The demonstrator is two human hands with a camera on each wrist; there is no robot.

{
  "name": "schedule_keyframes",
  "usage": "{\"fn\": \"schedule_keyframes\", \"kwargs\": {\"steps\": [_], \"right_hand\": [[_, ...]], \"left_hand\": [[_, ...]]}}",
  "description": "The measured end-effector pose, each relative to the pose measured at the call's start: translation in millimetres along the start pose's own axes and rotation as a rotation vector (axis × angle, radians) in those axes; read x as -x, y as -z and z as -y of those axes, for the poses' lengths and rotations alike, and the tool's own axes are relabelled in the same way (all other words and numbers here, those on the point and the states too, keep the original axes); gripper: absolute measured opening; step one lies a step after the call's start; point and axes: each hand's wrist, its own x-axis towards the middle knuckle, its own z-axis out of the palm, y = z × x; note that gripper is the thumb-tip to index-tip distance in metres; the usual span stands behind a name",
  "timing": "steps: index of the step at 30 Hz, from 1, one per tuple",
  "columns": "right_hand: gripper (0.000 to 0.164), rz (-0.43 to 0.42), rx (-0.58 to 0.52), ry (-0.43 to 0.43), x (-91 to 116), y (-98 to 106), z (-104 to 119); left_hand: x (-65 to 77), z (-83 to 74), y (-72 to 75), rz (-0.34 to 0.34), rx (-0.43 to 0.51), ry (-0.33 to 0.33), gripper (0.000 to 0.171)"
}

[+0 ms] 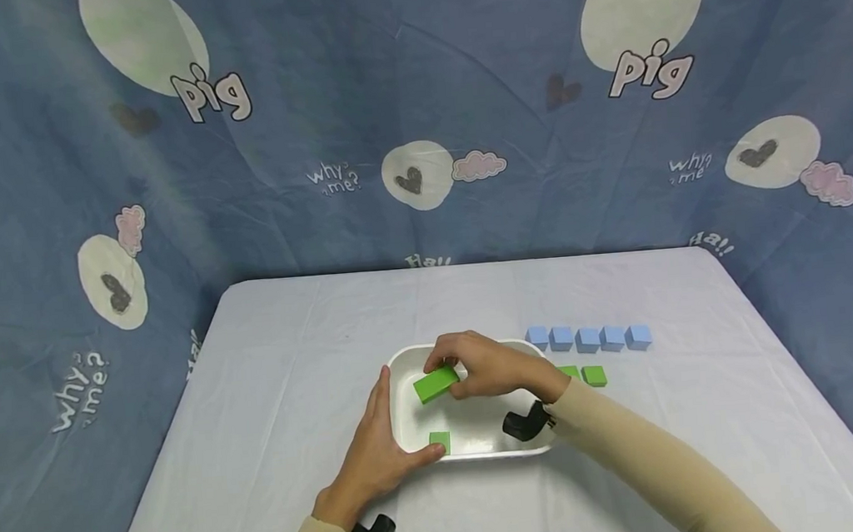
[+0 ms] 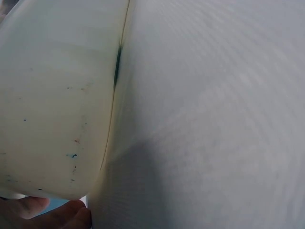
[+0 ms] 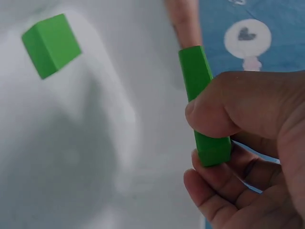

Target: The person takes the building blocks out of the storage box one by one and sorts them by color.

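My right hand pinches a long green block between thumb and fingers, over the left part of a white tray. In the right wrist view, the thumb lies across the green block's side, with fingertips at its lower end. A green cube sits inside the tray at the front left. My left hand spreads round the tray's left front corner, fingers straight along the left side and thumb at the front rim near the cube. The left wrist view shows the tray's outer wall and some fingertips.
Several light blue cubes stand in a row to the right behind the tray. Nearer me are green blocks, one partly hidden by my right wrist. All are on a white-covered table, with a blue printed cloth behind.
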Motion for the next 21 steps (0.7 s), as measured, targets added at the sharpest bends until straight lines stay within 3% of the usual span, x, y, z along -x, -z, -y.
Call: {"fn": "schedule_keyframes", "kwargs": {"steps": [8, 21], "right_hand": [[0.035, -0.095, -0.021, 0.004, 16, 15, -3], [0.037, -0.233, -0.118, -0.078, 48, 34, -13]], "left_hand": [[0.6, -0.7, -0.4, -0.003, 0.001, 0.013, 0.140], [0.2, -0.8, -2.2, -0.017, 0.001, 0.018, 0.139]]}}
